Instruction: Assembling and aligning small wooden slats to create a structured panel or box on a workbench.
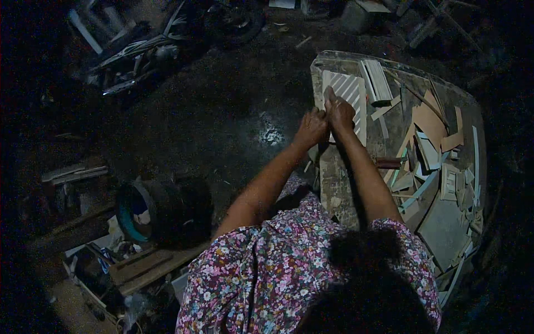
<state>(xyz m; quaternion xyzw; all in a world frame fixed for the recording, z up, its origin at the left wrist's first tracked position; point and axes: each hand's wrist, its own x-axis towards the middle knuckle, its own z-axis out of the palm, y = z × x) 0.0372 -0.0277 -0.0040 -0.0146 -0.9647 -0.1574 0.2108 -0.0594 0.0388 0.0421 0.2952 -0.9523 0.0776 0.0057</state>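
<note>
A pale rectangular panel with slanted light and dark stripes (346, 84) lies at the far left corner of the worktable. My right hand (341, 116) is over the panel's left part, its fingers curled and one finger or thumb stretched along the far side. Close against it, my left hand (313, 129) is closed at the panel's left edge. Whatever the two hands grip, if anything, is hidden by the fingers. Just right of the panel rests a stack of pale grooved strips (376, 82).
The worktable (335, 186) carries offcuts, including a brown cardboard-like piece (429, 121) and a grey sheet (443, 222). A dark red block (388, 162) lies by my right forearm. On the floor, a large drum (167, 209) lies at left; a motorbike (150, 55) stands far left.
</note>
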